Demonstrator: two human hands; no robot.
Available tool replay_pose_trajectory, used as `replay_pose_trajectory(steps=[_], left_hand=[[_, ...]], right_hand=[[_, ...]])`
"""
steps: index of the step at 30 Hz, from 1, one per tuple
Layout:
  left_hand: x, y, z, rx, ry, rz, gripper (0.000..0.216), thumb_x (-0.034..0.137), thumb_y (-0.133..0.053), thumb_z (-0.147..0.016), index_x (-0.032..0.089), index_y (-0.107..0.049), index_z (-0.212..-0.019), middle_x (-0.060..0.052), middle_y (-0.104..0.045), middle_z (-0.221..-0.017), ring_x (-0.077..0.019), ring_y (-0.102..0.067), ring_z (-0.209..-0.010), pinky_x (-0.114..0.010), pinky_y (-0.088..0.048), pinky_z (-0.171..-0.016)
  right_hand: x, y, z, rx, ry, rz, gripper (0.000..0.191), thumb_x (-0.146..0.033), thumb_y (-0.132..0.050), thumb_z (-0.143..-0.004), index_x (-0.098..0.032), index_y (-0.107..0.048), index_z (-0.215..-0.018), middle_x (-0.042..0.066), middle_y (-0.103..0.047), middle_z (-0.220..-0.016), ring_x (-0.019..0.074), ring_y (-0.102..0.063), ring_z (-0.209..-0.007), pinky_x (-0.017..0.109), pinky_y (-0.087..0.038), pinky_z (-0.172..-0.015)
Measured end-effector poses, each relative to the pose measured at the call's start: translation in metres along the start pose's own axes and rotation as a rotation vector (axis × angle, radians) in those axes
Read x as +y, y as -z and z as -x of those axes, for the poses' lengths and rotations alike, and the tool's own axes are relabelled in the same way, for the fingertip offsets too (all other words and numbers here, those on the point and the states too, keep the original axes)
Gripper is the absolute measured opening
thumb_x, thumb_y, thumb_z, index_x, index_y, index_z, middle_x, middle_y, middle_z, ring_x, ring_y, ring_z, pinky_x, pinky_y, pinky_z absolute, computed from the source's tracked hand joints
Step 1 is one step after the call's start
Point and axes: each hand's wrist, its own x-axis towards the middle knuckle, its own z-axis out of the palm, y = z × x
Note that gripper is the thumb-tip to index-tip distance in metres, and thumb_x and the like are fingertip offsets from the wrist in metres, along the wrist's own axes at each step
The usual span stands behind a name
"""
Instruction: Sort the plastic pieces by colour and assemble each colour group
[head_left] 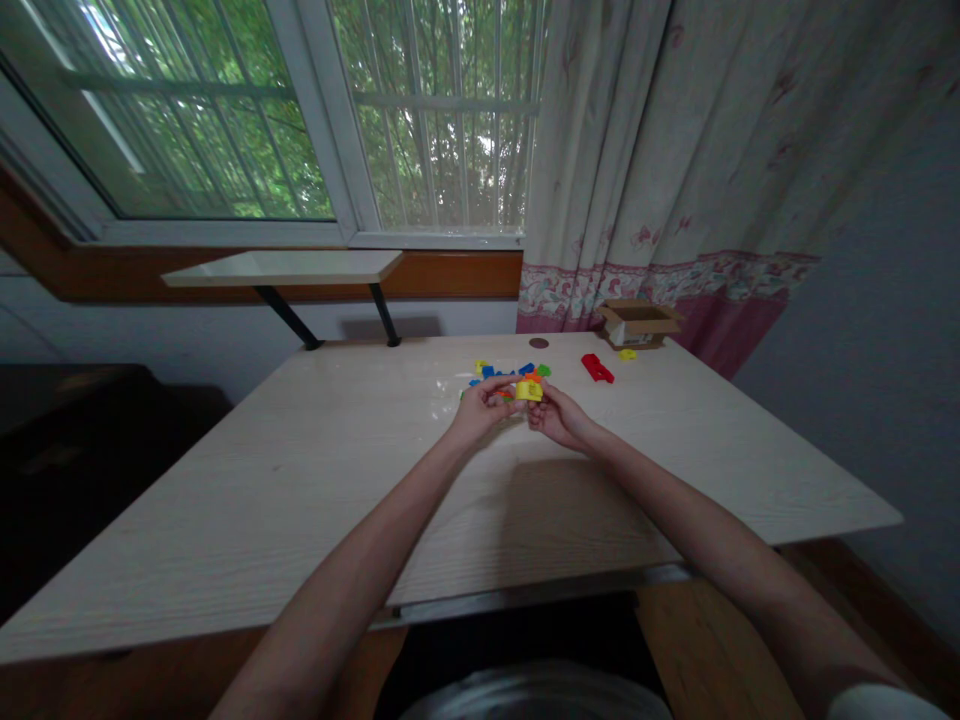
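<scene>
Both my hands meet above the middle of the pale wooden table (300, 500). My left hand (480, 408) and my right hand (556, 415) pinch a small yellow plastic piece (529, 390) between their fingertips, with an orange bit just showing beside it. Right behind my hands lies a small heap of coloured plastic pieces (510, 371), blue, green, yellow and orange. Both hands are closed on the yellow piece.
A red plastic piece (597, 368) lies alone to the right of the heap. An open cardboard box (637, 323) with a yellow piece (627, 354) in front of it stands at the table's far right. A small shelf, a window and a curtain are behind.
</scene>
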Motion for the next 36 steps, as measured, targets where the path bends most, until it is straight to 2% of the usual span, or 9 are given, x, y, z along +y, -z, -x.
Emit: replay_pose_trajectory(steps=[10,14,18,21,25,36], left_hand=[[-0.0025,-0.0038,0.0004,0.007,-0.020,-0.082,0.045,0.026,-0.078,-0.053,0.013,-0.069,-0.096,0.000,-0.062,-0.076,-0.0026,-0.037,-0.049,-0.019,-0.031,-0.047],[-0.0009,-0.0029,0.0002,0.044,-0.047,-0.110,0.042,0.027,-0.077,-0.053,0.014,-0.069,-0.092,0.000,-0.062,-0.077,-0.0024,-0.036,-0.047,-0.019,-0.031,-0.047],[-0.0002,-0.0003,-0.0015,0.078,-0.023,-0.066,0.040,0.025,-0.076,-0.053,0.014,-0.068,-0.091,-0.002,-0.064,-0.079,-0.0032,-0.039,-0.048,-0.020,-0.036,-0.049],[-0.0006,0.0012,-0.0026,0.106,-0.023,-0.033,0.040,0.024,-0.076,-0.051,0.014,-0.068,-0.088,-0.003,-0.065,-0.078,-0.0051,-0.044,-0.052,-0.020,-0.039,-0.050],[-0.0020,0.0020,-0.0029,0.131,-0.027,-0.042,0.038,0.022,-0.077,-0.050,0.014,-0.068,-0.086,-0.003,-0.066,-0.076,-0.0041,-0.041,-0.048,-0.020,-0.037,-0.047],[-0.0069,0.0040,-0.0047,0.160,-0.059,-0.087,0.038,0.019,-0.076,-0.051,0.013,-0.068,-0.088,-0.002,-0.065,-0.076,-0.0029,-0.037,-0.046,-0.019,-0.031,-0.045]], right_hand=[[0.0000,-0.0044,0.0031,0.013,-0.048,-0.073,0.028,-0.041,-0.056,-0.083,-0.016,-0.060,-0.072,-0.001,-0.058,-0.054,0.0070,-0.048,-0.046,0.019,-0.038,-0.048],[0.0006,-0.0032,0.0011,0.031,0.016,-0.031,0.026,-0.041,-0.058,-0.082,-0.017,-0.060,-0.073,0.000,-0.059,-0.056,0.0078,-0.051,-0.048,0.019,-0.038,-0.047],[-0.0002,-0.0036,0.0013,0.021,0.202,-0.020,0.016,-0.034,-0.065,-0.077,-0.020,-0.061,-0.082,0.000,-0.064,-0.068,0.0089,-0.055,-0.054,0.019,-0.040,-0.048],[-0.0016,-0.0057,0.0030,0.000,0.299,-0.015,0.015,-0.026,-0.068,-0.072,-0.021,-0.062,-0.085,-0.002,-0.064,-0.070,0.0078,-0.051,-0.052,0.020,-0.040,-0.048],[-0.0020,-0.0079,0.0043,-0.015,0.324,0.008,0.020,-0.021,-0.072,-0.066,-0.021,-0.065,-0.085,-0.001,-0.064,-0.072,0.0065,-0.048,-0.049,0.020,-0.039,-0.047],[0.0003,-0.0057,0.0032,-0.039,0.307,0.044,0.023,-0.020,-0.076,-0.061,-0.022,-0.066,-0.082,-0.003,-0.063,-0.071,0.0053,-0.047,-0.049,0.020,-0.040,-0.047]])
